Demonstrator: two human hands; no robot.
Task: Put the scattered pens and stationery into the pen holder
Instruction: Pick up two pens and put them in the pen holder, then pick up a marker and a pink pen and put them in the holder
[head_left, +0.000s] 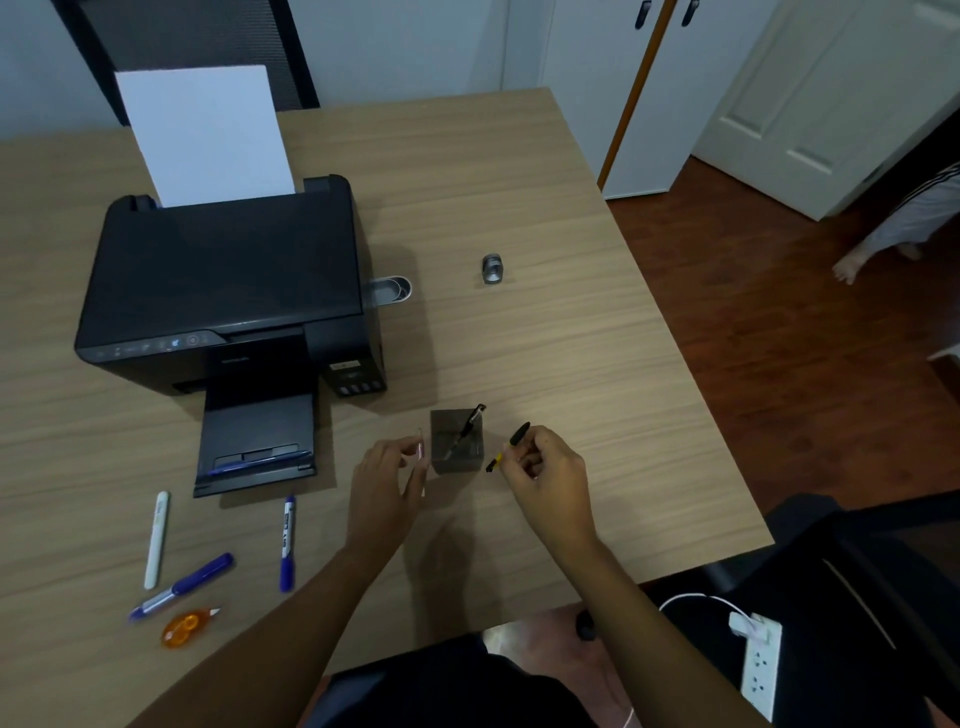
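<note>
- Pen holder (457, 441) stands on the desk (545, 208), one black pen (467, 428) leaning inside.
- Left hand (384, 478) pinches a thin pink pen (421, 457) just left of the holder.
- Right hand (545, 473) grips a black-and-yellow pen (506, 449) just right of it.

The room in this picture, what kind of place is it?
Probably a home office: a wooden desk carries a printer loaded with paper, and a white door opens onto wood flooring.

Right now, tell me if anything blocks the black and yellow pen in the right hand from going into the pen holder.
Nothing visible does. The right hand holds the black and yellow pen just right of the pen holder. One black pen already leans inside, but most of the opening looks free.
</note>
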